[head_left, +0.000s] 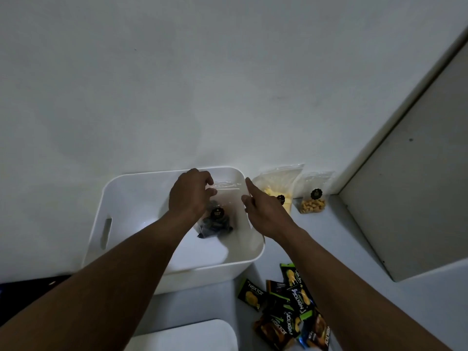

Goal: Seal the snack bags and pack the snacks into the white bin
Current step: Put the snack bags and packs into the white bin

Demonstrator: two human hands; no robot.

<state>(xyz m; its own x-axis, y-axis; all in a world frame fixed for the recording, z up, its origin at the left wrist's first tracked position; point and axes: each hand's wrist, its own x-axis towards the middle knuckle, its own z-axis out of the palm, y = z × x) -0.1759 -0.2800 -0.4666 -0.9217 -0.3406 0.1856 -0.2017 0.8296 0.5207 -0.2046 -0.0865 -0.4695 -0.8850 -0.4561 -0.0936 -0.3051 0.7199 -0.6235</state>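
The white bin sits on the pale surface. Its back edge is right up against the wall. Inside the bin stands a clear bag with dark snacks at its bottom. The bag is in the right half of the bin, and the bin's white floor shows to the left of it.

The left hand reaches over the bin. Its fingers are curled and pinch the top edge of the clear bag near its left corner. The right hand is over the bin's right rim. Its pointer finger is straight and points toward the wall, and its thumb is at the bag's right edge. Its other fingers are hidden, so I cannot tell if this hand holds the bag.

Right of the bin, a yellow snack bag leans on the wall, partly behind the right hand. Just beside it stands a small nut bag. A tall grey panel closes off the surface on the right.

Near the bin's front right corner lies a pile of small packets, partly under the right arm. A strip of bare surface shows between the bin and the pile. A white lid with round corners lies at the bottom edge.
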